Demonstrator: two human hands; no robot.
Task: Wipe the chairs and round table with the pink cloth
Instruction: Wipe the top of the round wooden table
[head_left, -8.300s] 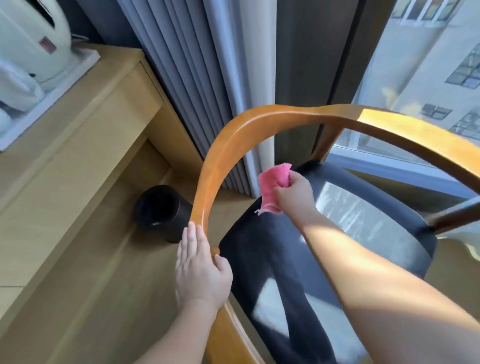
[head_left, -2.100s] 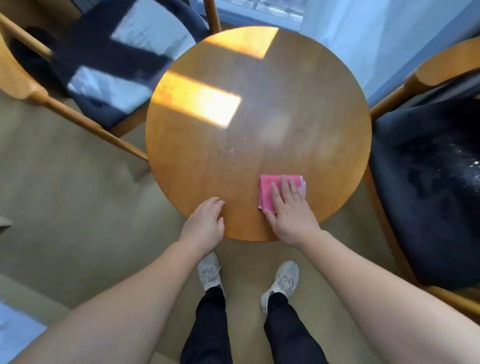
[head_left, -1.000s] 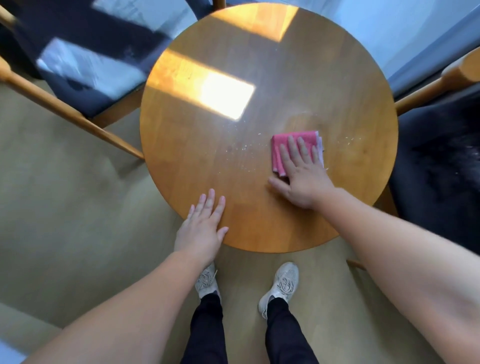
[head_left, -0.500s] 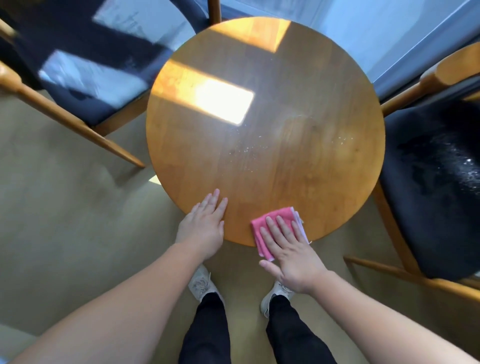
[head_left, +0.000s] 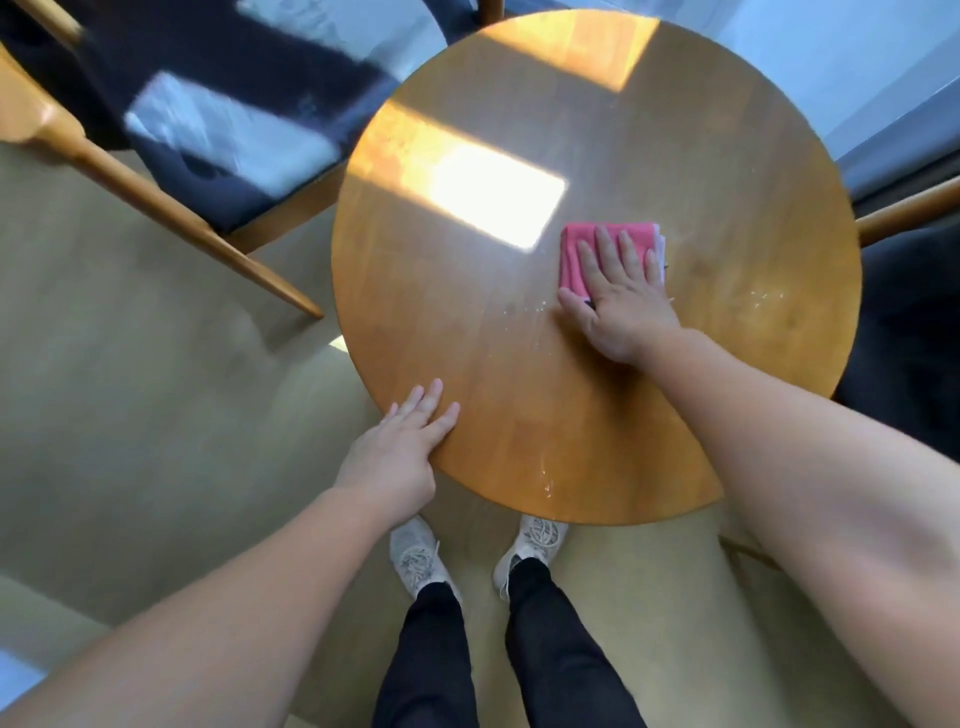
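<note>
The cloth (head_left: 576, 244) is only pressed flat, not gripped, so a quick stroke could let it slide out from under the fingers or unfold at its loose right edge. Pale specks (head_left: 524, 310) lie just left of the right hand (head_left: 621, 306), and more (head_left: 766, 297) sit nearer the right rim. A sweep to the right might push them onto the dark seat of the right chair (head_left: 909, 312) instead of gathering them. The bright sun patch (head_left: 493, 202) may hide smears, so that part could get skipped. Small droplets (head_left: 545, 478) near the near edge also look easy to miss.

The right hand lies open on the cloth, fingers straight and slightly spread, thumb out to the left, heel on bare wood. The cloth sits right of centre on the table (head_left: 441, 322), just beside the sun patch. The right arm reaches in from the near right.

The left hand (head_left: 400, 452) rests flat on the near-left rim with fingers straight and close together. It holds nothing and seems to steady the table. The left chair (head_left: 208, 156) stands at the far left.
</note>
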